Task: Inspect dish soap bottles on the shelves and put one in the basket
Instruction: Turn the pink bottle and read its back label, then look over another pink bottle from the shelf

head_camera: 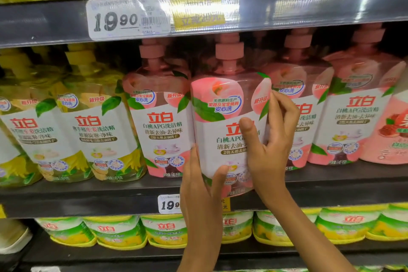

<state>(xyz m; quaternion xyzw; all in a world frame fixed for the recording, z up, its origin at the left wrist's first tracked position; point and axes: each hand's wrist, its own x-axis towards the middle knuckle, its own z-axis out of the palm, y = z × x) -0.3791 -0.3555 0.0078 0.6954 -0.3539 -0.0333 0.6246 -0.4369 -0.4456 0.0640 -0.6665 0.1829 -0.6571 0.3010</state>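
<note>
A pink peach dish soap bottle [223, 106] with a pump top and a white label stands forward of its row on the middle shelf [88, 199]. My left hand [198, 187] grips its lower left side, thumb across the bottom of the label. My right hand [271, 139] holds its right side, thumb on the label's front and fingers curled round the edge. The bottle's base is partly hidden by my hands, so I cannot tell whether it rests on the shelf. No basket is in view.
More pink bottles [161, 121] stand left and right of it, and yellow ginger bottles [97, 121] fill the left of the shelf. Green and yellow tubs [165, 232] line the shelf below. The upper shelf edge [309, 4] with a price tag [128, 17] hangs close above the pumps.
</note>
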